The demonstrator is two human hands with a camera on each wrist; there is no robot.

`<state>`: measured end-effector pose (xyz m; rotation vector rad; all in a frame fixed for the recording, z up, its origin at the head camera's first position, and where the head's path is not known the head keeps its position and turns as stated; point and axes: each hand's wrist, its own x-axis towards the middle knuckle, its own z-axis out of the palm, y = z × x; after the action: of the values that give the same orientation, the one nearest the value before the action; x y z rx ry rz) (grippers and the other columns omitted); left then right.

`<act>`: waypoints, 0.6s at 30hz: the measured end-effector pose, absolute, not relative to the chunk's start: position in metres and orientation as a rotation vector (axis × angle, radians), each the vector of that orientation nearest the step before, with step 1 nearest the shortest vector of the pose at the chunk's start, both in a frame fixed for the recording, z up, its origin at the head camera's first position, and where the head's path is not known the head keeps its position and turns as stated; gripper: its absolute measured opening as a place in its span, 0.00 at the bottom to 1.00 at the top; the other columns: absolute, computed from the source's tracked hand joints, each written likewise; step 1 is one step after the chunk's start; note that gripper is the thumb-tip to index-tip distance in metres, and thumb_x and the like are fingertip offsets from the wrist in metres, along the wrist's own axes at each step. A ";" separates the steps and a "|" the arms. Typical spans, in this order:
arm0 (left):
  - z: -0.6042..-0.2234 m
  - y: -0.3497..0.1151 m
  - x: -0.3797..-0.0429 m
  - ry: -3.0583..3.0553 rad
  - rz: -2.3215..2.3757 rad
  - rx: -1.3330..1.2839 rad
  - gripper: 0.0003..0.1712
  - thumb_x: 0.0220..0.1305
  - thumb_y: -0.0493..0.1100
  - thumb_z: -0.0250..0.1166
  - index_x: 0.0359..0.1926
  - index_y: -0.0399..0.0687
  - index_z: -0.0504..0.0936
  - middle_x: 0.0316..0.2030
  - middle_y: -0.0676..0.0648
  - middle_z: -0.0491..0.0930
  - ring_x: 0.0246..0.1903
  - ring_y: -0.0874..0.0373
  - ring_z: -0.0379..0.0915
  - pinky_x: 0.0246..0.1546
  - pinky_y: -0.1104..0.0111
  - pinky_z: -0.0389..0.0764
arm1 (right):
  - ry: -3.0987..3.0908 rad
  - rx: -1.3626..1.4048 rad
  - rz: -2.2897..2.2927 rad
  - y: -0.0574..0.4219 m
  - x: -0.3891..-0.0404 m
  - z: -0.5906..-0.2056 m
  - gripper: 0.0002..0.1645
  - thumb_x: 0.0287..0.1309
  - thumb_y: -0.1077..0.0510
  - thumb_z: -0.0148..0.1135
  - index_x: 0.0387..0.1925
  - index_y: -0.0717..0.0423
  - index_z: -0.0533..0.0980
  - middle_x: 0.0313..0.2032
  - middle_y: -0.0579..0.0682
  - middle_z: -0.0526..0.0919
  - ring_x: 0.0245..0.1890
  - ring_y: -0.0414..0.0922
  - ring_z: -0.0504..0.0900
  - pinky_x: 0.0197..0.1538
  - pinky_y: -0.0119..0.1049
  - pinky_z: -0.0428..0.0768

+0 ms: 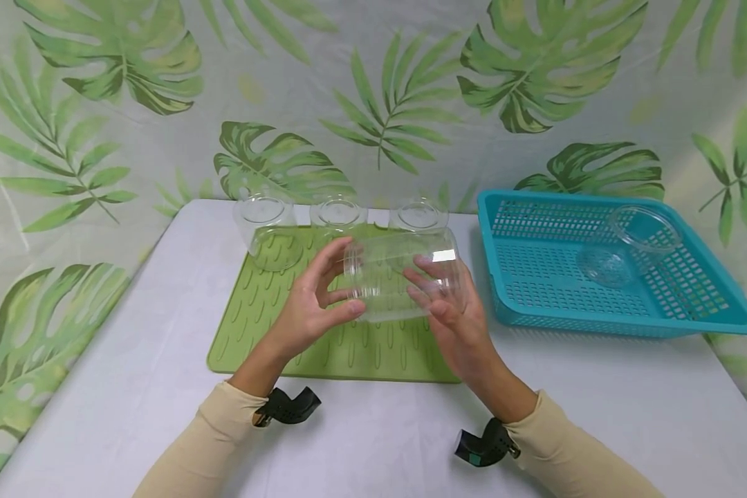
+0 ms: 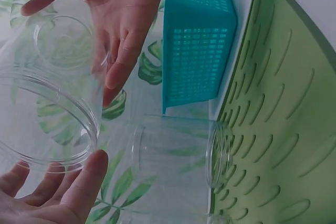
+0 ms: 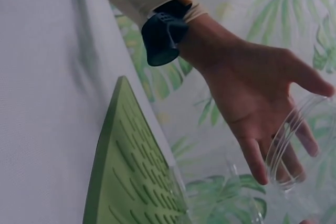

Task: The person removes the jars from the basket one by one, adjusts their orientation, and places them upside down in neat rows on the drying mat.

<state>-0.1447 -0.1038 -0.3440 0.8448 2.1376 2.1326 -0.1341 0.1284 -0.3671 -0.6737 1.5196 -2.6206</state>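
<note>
A clear jar [image 1: 389, 280] lies sideways in the air over a green drying mat [image 1: 249, 332], held at both ends. My left hand [image 1: 308, 308] grips its open, ringed rim between thumb and fingers. Around the closed end curl the thumb and fingers of my right hand [image 1: 463, 328], some of them seen through the clear wall. In the left wrist view the jar's wide mouth [image 2: 89, 124] faces the left hand. Behind it, three more clear jars [image 1: 420, 214] stand mouth down in a row along the mat's back edge, partly hidden by the held jar.
To the right stands a blue plastic basket [image 1: 501, 311] with slotted walls, and a clear jar [image 1: 647, 232] leans inside it. Everything rests on a white-covered table [image 1: 149, 332]. A leaf-patterned cloth [image 1: 398, 159] hangs behind the table.
</note>
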 end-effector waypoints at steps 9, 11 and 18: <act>-0.340 -0.122 -0.135 2.320 1.855 0.822 0.54 0.59 0.50 0.73 0.78 0.58 0.49 0.77 0.46 0.53 0.74 0.44 0.57 0.64 0.50 0.76 | 1.556 -0.772 -2.602 0.127 -0.135 -0.365 0.62 0.56 0.52 0.73 0.77 0.52 0.41 0.65 0.46 0.68 0.64 0.41 0.74 0.67 0.31 0.74; -0.338 -0.128 -0.130 2.417 1.734 0.811 0.54 0.59 0.45 0.73 0.78 0.60 0.49 0.77 0.48 0.53 0.74 0.45 0.57 0.64 0.52 0.77 | 1.600 -0.806 -2.578 0.128 -0.135 -0.365 0.62 0.53 0.51 0.75 0.77 0.51 0.43 0.66 0.47 0.68 0.64 0.41 0.74 0.67 0.31 0.74; -0.343 -0.161 -0.110 2.760 1.237 0.848 0.50 0.58 0.44 0.73 0.76 0.49 0.56 0.74 0.43 0.61 0.72 0.45 0.60 0.66 0.50 0.74 | 1.844 -0.998 -2.384 0.147 -0.129 -0.364 0.62 0.54 0.54 0.74 0.78 0.55 0.43 0.71 0.57 0.63 0.70 0.43 0.70 0.70 0.32 0.72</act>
<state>-0.1095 -0.1610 -0.3431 0.8477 2.7602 1.2372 -0.1285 0.1471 -0.3635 -0.9977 1.8442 -2.3843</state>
